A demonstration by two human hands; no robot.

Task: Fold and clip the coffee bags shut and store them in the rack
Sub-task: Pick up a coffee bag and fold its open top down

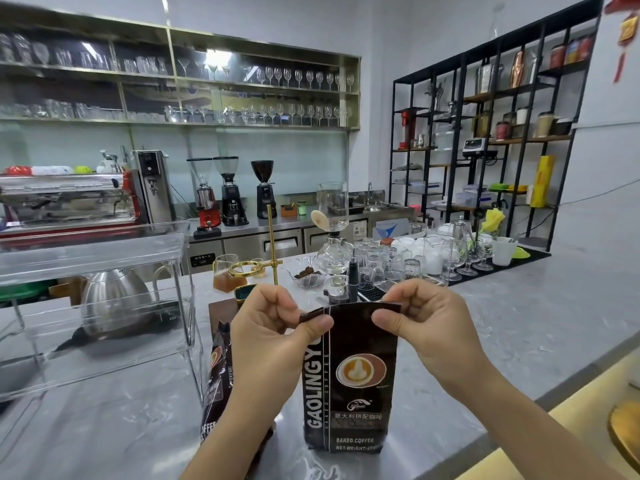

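A dark brown coffee bag (353,379) with a latte picture stands upright on the grey marble counter in front of me. My left hand (268,327) pinches its top left corner, and my right hand (422,317) pinches the top right corner, holding the top strip flat. A second dark coffee bag (216,379) stands just left of it, partly hidden behind my left forearm. A clear acrylic rack (104,306) with two levels stands on the counter at the left. No clip is visible.
A steel kettle (116,303) shows through the rack. Behind the bags are a gold pour-over stand (270,244), a glass server with coffee (227,273), a siphon brewer (334,237) and several upturned glasses (391,265). The counter edge runs diagonally at the right.
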